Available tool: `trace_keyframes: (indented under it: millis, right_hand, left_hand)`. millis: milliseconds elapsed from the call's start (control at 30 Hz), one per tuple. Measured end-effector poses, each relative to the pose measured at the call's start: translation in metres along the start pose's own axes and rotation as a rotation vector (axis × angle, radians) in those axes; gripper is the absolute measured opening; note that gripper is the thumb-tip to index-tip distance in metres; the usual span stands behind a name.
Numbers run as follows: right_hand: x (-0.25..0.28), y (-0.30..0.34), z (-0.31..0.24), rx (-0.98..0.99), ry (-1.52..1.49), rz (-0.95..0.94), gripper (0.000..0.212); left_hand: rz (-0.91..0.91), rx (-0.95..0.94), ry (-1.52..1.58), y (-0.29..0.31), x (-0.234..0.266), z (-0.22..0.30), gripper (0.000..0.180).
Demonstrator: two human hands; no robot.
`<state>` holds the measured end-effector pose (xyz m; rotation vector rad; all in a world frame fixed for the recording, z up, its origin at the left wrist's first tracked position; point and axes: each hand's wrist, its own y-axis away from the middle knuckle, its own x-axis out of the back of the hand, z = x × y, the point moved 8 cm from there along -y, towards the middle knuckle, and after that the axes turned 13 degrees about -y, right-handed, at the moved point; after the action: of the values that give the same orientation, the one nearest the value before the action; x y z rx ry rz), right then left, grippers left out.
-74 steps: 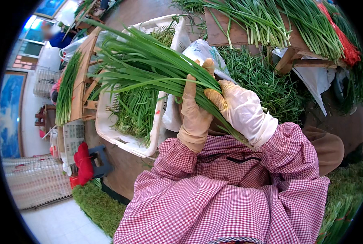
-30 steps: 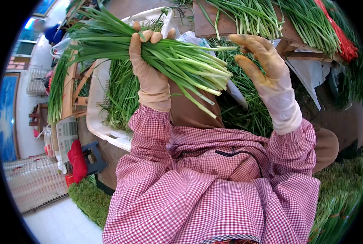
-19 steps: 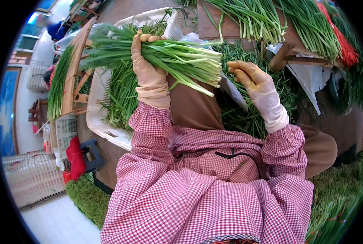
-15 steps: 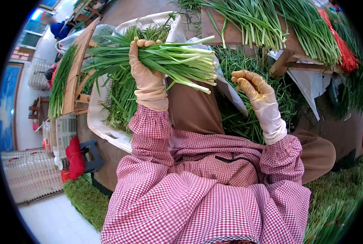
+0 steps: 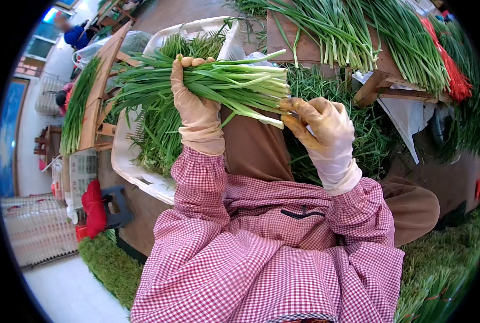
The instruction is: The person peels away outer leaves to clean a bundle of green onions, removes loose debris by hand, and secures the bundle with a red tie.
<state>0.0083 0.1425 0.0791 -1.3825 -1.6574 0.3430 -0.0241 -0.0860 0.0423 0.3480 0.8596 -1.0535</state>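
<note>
My left hand point(image 5: 191, 97), in a pale glove, is wrapped round a bunch of garlic chives point(image 5: 234, 81). The bunch lies sideways above my lap, with green leaves to the left and white stem ends to the right. My right hand point(image 5: 320, 124), in a pale glove stained brown at the fingers, is at those stem ends. Its thumb and forefinger pinch at the lower ends; exactly which stalk lies between them is hard to make out.
A white plastic crate point(image 5: 127, 161) of loose greens stands at the left. Wooden benches point(image 5: 390, 59) hold more chives, with red ties point(image 5: 455, 70) at the right. Loose leaves point(image 5: 363, 134) heap beyond my right hand. A red-topped stool point(image 5: 93, 207) stands at far left.
My right hand has moved left to the stem ends, and its fingers have closed in there. The left hand keeps the bunch in nearly the same place.
</note>
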Motion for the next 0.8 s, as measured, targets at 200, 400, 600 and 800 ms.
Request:
trace_keyframes:
  millis: [200,400,600,800]
  right_hand:
    - [-0.012,0.003,0.011,-0.03,0.098,-0.041,0.014]
    - [-0.014,0.008,0.033,-0.297,-0.491,-0.016,0.01]
    - [0.011,0.02,0.053,-0.465,-0.586,-0.024,0.017]
    - [0.089,0.183,0.229,-1.191,0.315,-0.521,0.042]
  left_hand:
    - [0.001,-0.028,-0.027,0.006,0.0,-0.01,0.012]
    - [-0.017,-0.033,-0.013,0.009,-0.003,-0.012,0.016]
    - [-0.028,-0.024,0.011,0.009,0.002,0.001,0.015]
    - [0.056,-0.164,-0.059,-0.006,0.032,0.032,0.015]
